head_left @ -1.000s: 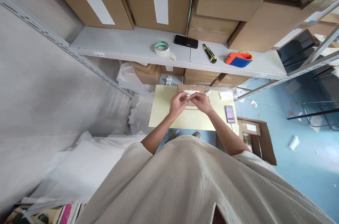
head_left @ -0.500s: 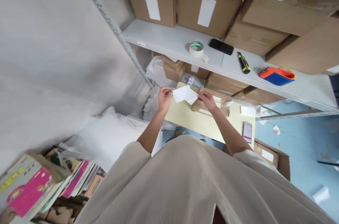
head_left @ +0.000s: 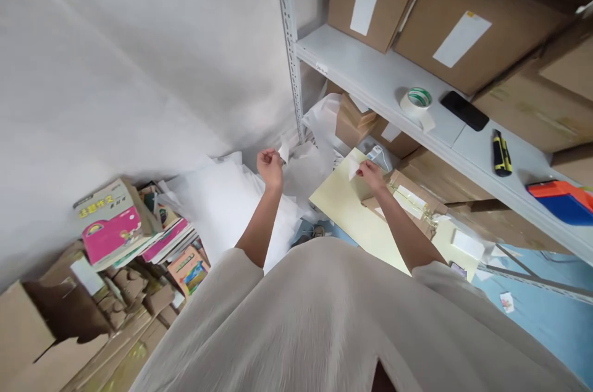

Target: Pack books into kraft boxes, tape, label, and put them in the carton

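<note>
My left hand (head_left: 270,166) is closed in a pinch on a small white piece of paper (head_left: 284,149), over the white packing sheets near the wall. My right hand (head_left: 372,175) pinches another small white piece of paper (head_left: 354,165) above the far part of the pale yellow tabletop (head_left: 340,199). The two hands are well apart. A taped cardboard box (head_left: 419,219) with white labels lies on the tabletop beside my right wrist and forearm.
A grey shelf (head_left: 343,49) bears cartons, a tape roll (head_left: 417,103), a black phone (head_left: 464,110), a box cutter (head_left: 501,154) and a red-blue tape dispenser (head_left: 563,200). White sheets (head_left: 231,200), stacked books (head_left: 113,219) and torn cardboard (head_left: 130,290) lie to the left.
My hands have drawn apart; the white pieces, overlapping between them before, are now separate, one in each hand. The view has turned left, bringing more books and cardboard into sight.
</note>
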The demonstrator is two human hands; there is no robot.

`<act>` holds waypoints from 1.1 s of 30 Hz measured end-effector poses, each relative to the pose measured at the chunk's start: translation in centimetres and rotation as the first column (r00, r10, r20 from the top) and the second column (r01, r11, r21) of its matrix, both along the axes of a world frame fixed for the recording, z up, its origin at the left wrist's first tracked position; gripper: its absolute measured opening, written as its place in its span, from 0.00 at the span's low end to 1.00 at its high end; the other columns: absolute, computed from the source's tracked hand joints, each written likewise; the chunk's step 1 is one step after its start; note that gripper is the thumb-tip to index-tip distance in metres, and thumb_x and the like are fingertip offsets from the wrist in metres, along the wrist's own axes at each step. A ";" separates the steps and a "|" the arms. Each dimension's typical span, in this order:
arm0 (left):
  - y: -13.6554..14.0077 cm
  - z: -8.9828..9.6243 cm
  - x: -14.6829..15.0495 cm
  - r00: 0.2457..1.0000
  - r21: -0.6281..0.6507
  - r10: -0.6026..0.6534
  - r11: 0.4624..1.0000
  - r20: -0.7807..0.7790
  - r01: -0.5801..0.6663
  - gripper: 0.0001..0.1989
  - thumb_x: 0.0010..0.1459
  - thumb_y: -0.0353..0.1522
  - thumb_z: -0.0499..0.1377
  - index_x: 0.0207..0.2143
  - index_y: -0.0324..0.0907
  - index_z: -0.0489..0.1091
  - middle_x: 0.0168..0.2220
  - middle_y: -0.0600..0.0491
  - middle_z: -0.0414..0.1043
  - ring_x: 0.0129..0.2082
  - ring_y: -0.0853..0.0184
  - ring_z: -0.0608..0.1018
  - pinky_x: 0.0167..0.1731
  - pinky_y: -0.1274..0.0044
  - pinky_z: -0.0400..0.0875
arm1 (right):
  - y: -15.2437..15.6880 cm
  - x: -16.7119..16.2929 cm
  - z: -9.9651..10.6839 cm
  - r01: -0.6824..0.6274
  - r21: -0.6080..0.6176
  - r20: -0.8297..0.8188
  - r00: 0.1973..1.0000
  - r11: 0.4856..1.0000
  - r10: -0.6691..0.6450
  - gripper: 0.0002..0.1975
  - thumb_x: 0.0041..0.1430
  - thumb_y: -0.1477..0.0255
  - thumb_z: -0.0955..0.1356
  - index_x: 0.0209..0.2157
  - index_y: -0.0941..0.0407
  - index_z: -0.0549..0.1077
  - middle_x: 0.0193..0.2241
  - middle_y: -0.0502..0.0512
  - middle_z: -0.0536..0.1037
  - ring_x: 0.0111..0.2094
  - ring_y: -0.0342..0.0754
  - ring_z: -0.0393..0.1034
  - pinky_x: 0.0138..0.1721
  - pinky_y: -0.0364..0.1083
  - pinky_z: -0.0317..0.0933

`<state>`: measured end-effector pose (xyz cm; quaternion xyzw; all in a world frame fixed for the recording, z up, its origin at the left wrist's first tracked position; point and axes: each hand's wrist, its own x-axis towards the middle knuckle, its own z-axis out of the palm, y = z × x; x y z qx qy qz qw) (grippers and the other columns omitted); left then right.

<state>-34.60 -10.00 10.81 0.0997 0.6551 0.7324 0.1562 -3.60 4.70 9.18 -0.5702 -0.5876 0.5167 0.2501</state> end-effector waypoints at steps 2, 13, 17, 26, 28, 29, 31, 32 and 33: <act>-0.8 -0.4 -0.4 0.999 -0.017 -0.017 1.000 -0.033 0.016 0.09 0.61 0.34 0.67 0.40 0.45 0.70 0.33 0.58 0.72 0.32 0.71 0.76 0.36 0.77 0.73 | 0.0 -1.7 -0.1 -0.078 -0.015 0.038 0.996 0.997 0.078 0.12 0.58 0.59 0.69 0.25 0.50 0.69 0.26 0.50 0.79 0.33 0.50 0.76 0.38 0.46 0.71; -2.6 -2.1 1.4 0.992 -0.046 -0.115 0.993 -0.056 0.113 0.08 0.63 0.36 0.68 0.41 0.46 0.72 0.37 0.53 0.77 0.35 0.66 0.81 0.43 0.72 0.78 | -0.8 -11.5 0.3 -0.569 0.202 0.241 0.818 0.797 0.523 0.07 0.61 0.67 0.68 0.34 0.51 0.80 0.35 0.53 0.83 0.38 0.51 0.74 0.46 0.48 0.69; -2.5 -2.0 2.2 0.985 -0.041 -0.171 0.985 -0.028 0.170 0.07 0.64 0.35 0.67 0.41 0.46 0.72 0.36 0.54 0.78 0.31 0.67 0.82 0.40 0.72 0.80 | -1.0 -12.7 0.8 -0.602 0.207 0.214 0.797 0.771 0.565 0.21 0.65 0.65 0.69 0.56 0.51 0.84 0.42 0.55 0.86 0.35 0.50 0.74 0.46 0.50 0.72; -0.3 -1.2 5.0 0.957 -0.002 -0.289 0.957 0.023 0.290 0.09 0.63 0.35 0.70 0.41 0.46 0.73 0.35 0.56 0.79 0.30 0.67 0.85 0.36 0.73 0.80 | -3.3 -10.3 2.5 -0.608 0.326 0.186 0.792 0.724 0.582 0.20 0.59 0.54 0.79 0.47 0.51 0.80 0.44 0.54 0.84 0.34 0.48 0.73 0.43 0.49 0.70; 0.4 -0.9 5.9 0.941 0.008 -0.336 0.942 0.032 0.336 0.09 0.63 0.34 0.70 0.41 0.46 0.73 0.36 0.56 0.79 0.31 0.66 0.86 0.37 0.73 0.80 | -3.7 -9.4 3.0 -0.597 0.351 0.237 0.802 0.722 0.548 0.19 0.58 0.56 0.80 0.46 0.50 0.78 0.45 0.53 0.83 0.34 0.48 0.73 0.43 0.49 0.69; 0.7 -0.8 6.3 0.933 0.011 -0.357 0.934 0.039 0.357 0.09 0.63 0.34 0.70 0.41 0.46 0.73 0.36 0.56 0.79 0.31 0.66 0.86 0.37 0.73 0.80 | -3.8 -8.8 3.3 -0.589 0.355 0.262 0.808 0.726 0.527 0.18 0.59 0.57 0.79 0.45 0.50 0.77 0.46 0.53 0.82 0.34 0.48 0.72 0.44 0.49 0.68; 1.4 -0.6 7.3 0.913 0.014 -0.404 0.915 0.056 0.404 0.08 0.64 0.32 0.68 0.42 0.46 0.72 0.36 0.56 0.79 0.32 0.66 0.86 0.39 0.72 0.80 | -4.0 -7.7 4.0 -0.568 0.356 0.308 0.821 0.742 0.481 0.13 0.64 0.60 0.76 0.45 0.49 0.77 0.46 0.53 0.82 0.35 0.49 0.73 0.45 0.48 0.68; 1.7 -0.5 7.8 0.901 0.015 -0.430 0.903 0.065 0.429 0.07 0.64 0.31 0.68 0.42 0.46 0.72 0.36 0.56 0.79 0.33 0.66 0.87 0.40 0.72 0.80 | -4.1 -7.0 4.3 -0.556 0.354 0.331 0.827 0.752 0.455 0.09 0.66 0.61 0.75 0.43 0.49 0.76 0.45 0.53 0.82 0.36 0.49 0.73 0.46 0.48 0.67; 2.1 -0.5 8.4 0.886 0.016 -0.458 0.889 0.070 0.458 0.07 0.64 0.31 0.67 0.42 0.46 0.72 0.36 0.56 0.80 0.33 0.66 0.87 0.40 0.71 0.80 | -4.2 -6.3 4.6 -0.541 0.354 0.352 0.833 0.763 0.427 0.07 0.68 0.62 0.73 0.42 0.50 0.77 0.44 0.54 0.82 0.37 0.49 0.73 0.46 0.48 0.67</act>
